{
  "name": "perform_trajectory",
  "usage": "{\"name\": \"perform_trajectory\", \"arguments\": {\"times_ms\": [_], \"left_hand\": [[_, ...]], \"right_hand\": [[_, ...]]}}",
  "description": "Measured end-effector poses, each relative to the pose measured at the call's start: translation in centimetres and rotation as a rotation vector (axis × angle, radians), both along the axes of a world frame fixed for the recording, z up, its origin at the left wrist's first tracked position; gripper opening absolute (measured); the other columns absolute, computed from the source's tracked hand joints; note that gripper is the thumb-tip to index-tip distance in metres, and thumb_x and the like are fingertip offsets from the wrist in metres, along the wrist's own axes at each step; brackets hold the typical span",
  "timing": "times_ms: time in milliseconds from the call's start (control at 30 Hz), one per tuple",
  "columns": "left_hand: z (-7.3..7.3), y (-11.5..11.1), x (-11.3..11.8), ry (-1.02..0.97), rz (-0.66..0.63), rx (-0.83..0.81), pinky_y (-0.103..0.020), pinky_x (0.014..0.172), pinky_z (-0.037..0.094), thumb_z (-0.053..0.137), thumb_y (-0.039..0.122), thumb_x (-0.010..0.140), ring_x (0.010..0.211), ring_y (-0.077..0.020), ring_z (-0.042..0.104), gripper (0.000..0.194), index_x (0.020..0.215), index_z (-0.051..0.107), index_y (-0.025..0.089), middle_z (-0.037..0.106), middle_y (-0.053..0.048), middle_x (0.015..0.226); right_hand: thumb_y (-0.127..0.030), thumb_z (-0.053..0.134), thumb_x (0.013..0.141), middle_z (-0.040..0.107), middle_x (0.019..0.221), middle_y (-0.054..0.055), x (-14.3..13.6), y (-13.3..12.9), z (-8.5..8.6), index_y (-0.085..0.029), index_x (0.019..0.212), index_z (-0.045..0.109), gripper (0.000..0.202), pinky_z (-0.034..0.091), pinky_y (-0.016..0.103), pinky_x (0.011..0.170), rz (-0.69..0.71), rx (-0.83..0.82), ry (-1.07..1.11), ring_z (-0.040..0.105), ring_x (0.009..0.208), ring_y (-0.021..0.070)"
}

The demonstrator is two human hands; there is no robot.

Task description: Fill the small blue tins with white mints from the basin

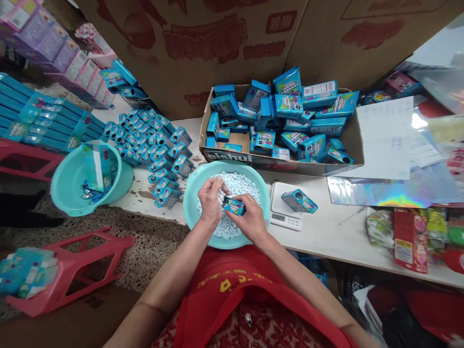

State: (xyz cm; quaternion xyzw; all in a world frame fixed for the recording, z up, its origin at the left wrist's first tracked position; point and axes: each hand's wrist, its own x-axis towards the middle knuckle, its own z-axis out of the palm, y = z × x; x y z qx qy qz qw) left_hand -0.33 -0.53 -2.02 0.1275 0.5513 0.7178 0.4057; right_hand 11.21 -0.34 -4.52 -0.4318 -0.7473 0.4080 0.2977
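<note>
Over a turquoise basin (191, 198) of small white candies (228, 228), my right hand (250, 216) grips a small blue tin (235, 206), tilted with its opening toward my left hand. Cupped beside that opening, my left hand (210, 199) has its fingers closed around some white candies (221, 194). Right of the basin, another blue tin (299, 200) rests on a small white scale (286, 220).
Behind the basin is an open carton (286, 165) of blue tins. Many tins stand in rows (152, 145) at its left. A second turquoise basin (126, 181) and red stools (72, 270) are farther left. Papers (384, 140) and packaged sweets (409, 241) lie right.
</note>
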Motion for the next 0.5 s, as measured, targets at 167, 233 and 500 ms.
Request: {"name": "perform_trajectory", "arguments": {"times_ms": [167,233,500], "left_hand": [[0.3,0.0,0.2,0.02,0.026,-0.003,-0.022,0.053,0.045,0.067,0.035,0.075,0.048,-0.0081,0.051,0.024,0.068,0.054,0.016,0.052,0.004,0.055],[0.3,0.2,0.2,0.048,0.048,0.011,-0.021,0.053,0.045,0.067,0.035,0.075,0.054,-0.009,0.053,0.023,0.07,0.055,0.016,0.054,0.003,0.06],[-0.2,0.5,0.1,0.037,0.009,-0.037,-0.021,0.047,0.04,0.066,0.04,0.075,0.048,-0.0077,0.049,0.027,0.07,0.053,0.017,0.052,0.003,0.059]], "right_hand": [[-0.022,0.068,0.073,0.06,0.086,0.004,0.0,0.1,0.7,-0.02,0.093,0.058,0.022,0.046,0.034,0.074,-0.001,0.004,0.005,0.058,0.085,0.0228],[-0.024,0.068,0.073,0.06,0.087,0.004,0.0,0.2,1.2,-0.02,0.093,0.058,0.023,0.046,0.034,0.075,-0.002,0.026,0.018,0.058,0.086,0.0225],[-0.025,0.068,0.072,0.061,0.086,0.003,-0.1,0.4,0.8,-0.022,0.091,0.059,0.021,0.046,0.034,0.074,0.01,-0.043,0.007,0.059,0.085,0.0221]]}}
